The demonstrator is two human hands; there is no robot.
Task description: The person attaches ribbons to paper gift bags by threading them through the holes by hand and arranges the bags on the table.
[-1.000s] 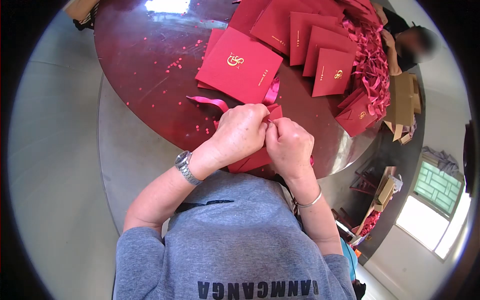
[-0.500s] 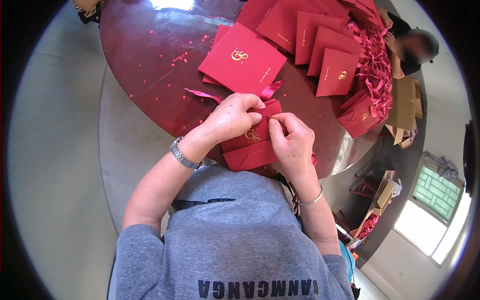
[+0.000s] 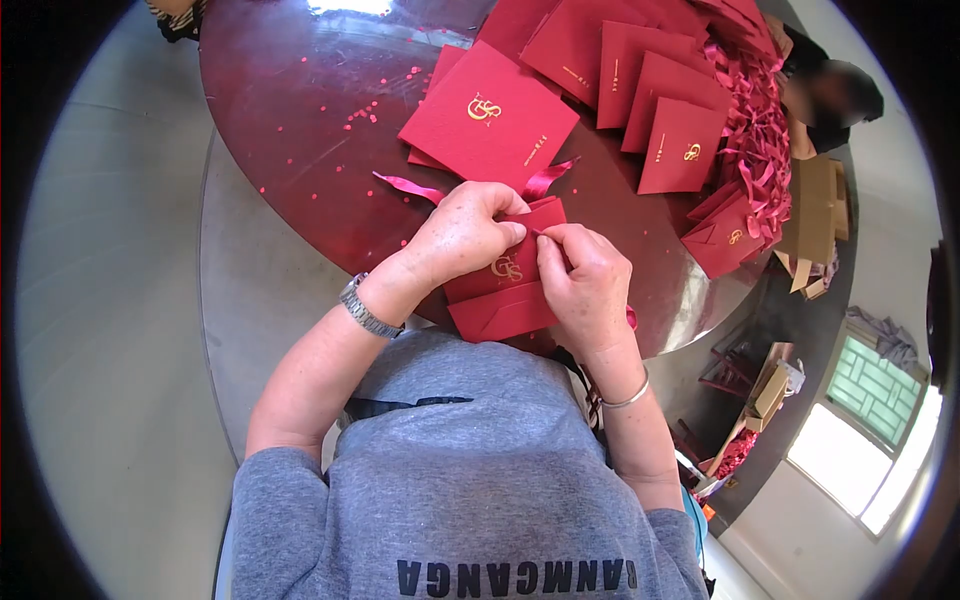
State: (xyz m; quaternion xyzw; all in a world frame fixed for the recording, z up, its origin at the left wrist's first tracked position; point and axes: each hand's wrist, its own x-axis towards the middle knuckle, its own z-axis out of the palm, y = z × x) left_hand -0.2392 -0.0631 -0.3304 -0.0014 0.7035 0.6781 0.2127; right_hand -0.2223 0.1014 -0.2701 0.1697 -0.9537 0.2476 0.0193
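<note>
A red paper bag with a gold logo and a folded bottom lies at the table's near edge, in front of my body. My left hand is closed on the bag's upper part, thumb on its face. Close beside that thumb, my right hand pinches what looks like a bit of pink ribbon at the bag's face. Two loose ribbon ends, one on the left and one near the bag's top, stick out beyond the left hand. My fingers hide where the ribbon meets the bag.
Flat red bags lie just beyond my hands, with more overlapping bags at right. A heap of pink ribbons lies by the far right edge. Small red dots are scattered on the round table. Another person is across it.
The pinching right fingertips have shifted slightly, and a bit of pink ribbon now shows between the two thumbs. The bag stays nearly in place; the view has shifted a little.
</note>
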